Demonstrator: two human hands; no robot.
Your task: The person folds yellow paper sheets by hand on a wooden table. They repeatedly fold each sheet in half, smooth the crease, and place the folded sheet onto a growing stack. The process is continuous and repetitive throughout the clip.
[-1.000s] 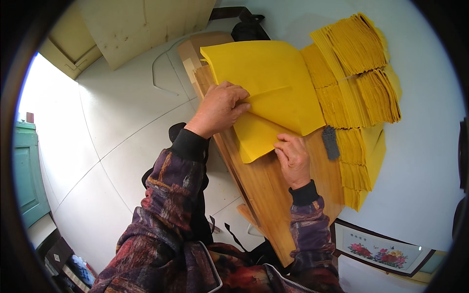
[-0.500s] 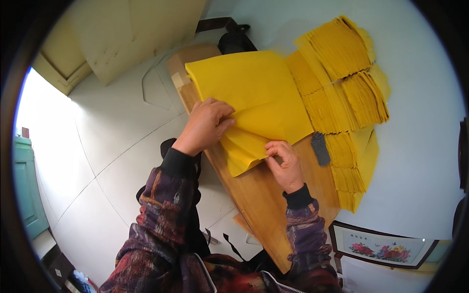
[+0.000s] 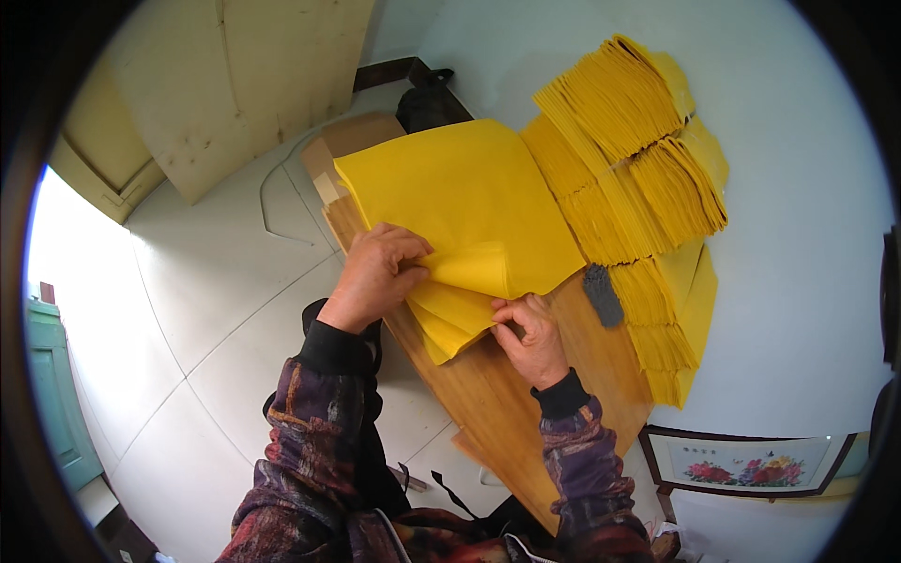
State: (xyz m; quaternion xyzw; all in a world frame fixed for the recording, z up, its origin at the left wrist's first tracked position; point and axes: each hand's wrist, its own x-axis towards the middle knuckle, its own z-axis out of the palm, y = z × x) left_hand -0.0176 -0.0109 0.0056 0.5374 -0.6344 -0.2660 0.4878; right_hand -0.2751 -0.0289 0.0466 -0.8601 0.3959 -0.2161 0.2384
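Note:
Yellow felt-like sheets (image 3: pixel 460 178) lie stacked across the far part of a wooden table (image 3: pixel 488 394). With my left hand (image 3: pixel 377 275) I pinch the near left edge of the top sheet. My right hand (image 3: pixel 529 336) grips the near edge farther right, thumb against fingers. Between the two hands the upper sheet rises in a curled fold, and another yellow layer shows under it. The fingertips of both hands are partly covered by the fabric.
Thick bundles of folded yellow fabric (image 3: pixel 610 98) are piled along the wall at right. A dark grey cloth (image 3: pixel 602 296) lies beside them. Behind the sheets are a cardboard piece (image 3: pixel 352 137) and a black bag (image 3: pixel 430 103). A framed flower picture (image 3: pixel 748 462) stands at lower right.
The near edge of the top sheet has lifted and curled up between my hands, showing the layer beneath. Both hands still hold the edge; the whole view has shifted slightly.

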